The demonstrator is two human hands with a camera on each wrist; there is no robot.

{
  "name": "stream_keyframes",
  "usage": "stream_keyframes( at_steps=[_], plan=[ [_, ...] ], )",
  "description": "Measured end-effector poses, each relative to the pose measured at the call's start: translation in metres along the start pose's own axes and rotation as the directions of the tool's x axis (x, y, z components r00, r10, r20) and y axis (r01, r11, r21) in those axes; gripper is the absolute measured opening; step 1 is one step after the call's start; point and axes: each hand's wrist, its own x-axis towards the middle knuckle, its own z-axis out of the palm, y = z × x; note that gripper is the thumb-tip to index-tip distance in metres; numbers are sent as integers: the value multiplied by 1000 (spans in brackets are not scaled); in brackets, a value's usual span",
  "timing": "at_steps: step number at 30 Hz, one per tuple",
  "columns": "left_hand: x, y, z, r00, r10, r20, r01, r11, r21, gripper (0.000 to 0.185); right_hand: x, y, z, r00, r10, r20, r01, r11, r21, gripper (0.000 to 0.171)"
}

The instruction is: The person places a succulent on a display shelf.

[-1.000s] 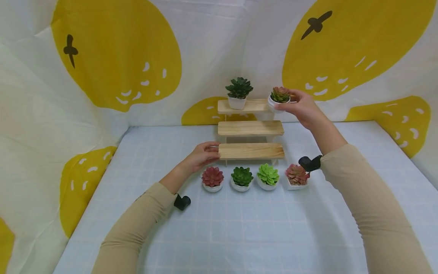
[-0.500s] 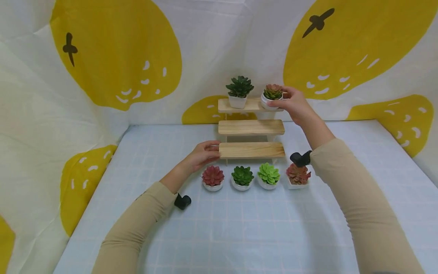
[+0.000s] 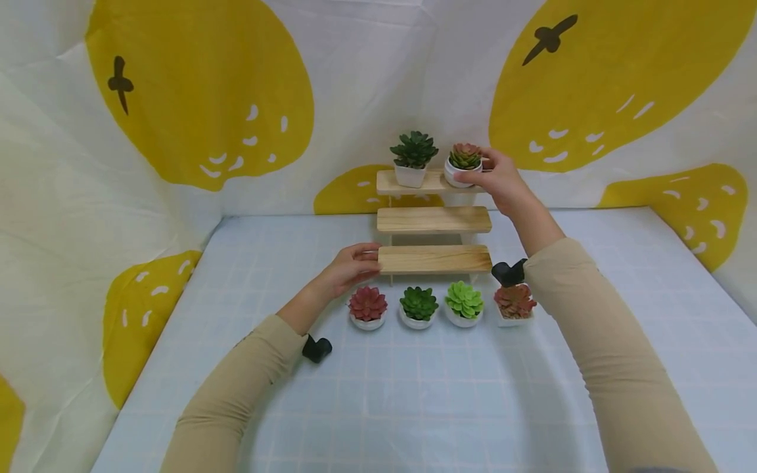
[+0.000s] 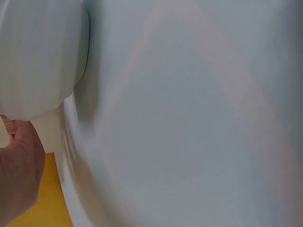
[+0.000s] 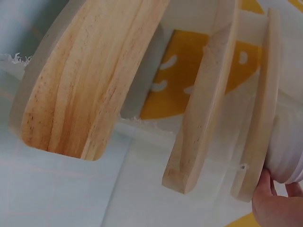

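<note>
A three-step wooden shelf (image 3: 434, 221) stands at the back of the table. My right hand (image 3: 499, 179) grips a white pot with a red-green succulent (image 3: 464, 164) on the top step's right end, next to a dark green succulent (image 3: 412, 157). My left hand (image 3: 349, 268) holds the left end of the bottom step (image 3: 434, 259). The right wrist view shows the three steps (image 5: 203, 109) from below, with the white pot (image 5: 288, 151) and my fingertips (image 5: 272, 203) at the top step. In the left wrist view, only part of my hand (image 4: 19, 175) shows, against a pale blurred surface.
Four potted succulents stand in a row in front of the shelf: dark red (image 3: 367, 307), dark green (image 3: 418, 307), light green (image 3: 464, 303) and pink-red (image 3: 514, 303). A cloth with large yellow shapes (image 3: 201, 92) hangs behind and at the sides. The table has a pale blue checked cover (image 3: 414, 394).
My right hand has carried the red-green succulent leftward and down from beside the shelf onto the top step's right end. My left hand has stayed on the bottom step.
</note>
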Motion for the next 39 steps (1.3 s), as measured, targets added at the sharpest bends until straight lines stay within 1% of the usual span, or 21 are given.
stream_keyframes(
  at_steps=[6,12,18,23,27,31,39],
  plan=[
    [0,-1,1,1000,-4,-7,4,1000,-20,49,0,0,2,1000,-10,-3,10,1000,2,68],
    [1,-1,2,1000,-14,-10,13,999,-34,50,-2,-2,0,1000,16,-1,-16,1000,-16,72],
    [-1,0,1,1000,-21,-20,20,999,-34,51,-7,-6,-5,999,30,34,-29,999,-34,74],
    [-1,0,2,999,-34,-27,33,999,-38,51,-15,-6,-14,998,36,49,-33,998,-56,77],
    [0,0,2,999,-37,-19,36,998,-42,51,-20,-3,-23,999,32,42,-30,998,-53,76],
    [-1,0,2,999,-38,-18,37,998,-43,51,-25,-1,-31,998,33,59,-29,997,-65,75],
    [-1,1,3,999,-33,-23,32,999,-40,51,-36,3,-46,995,1,96,9,994,-106,73]
  ],
)
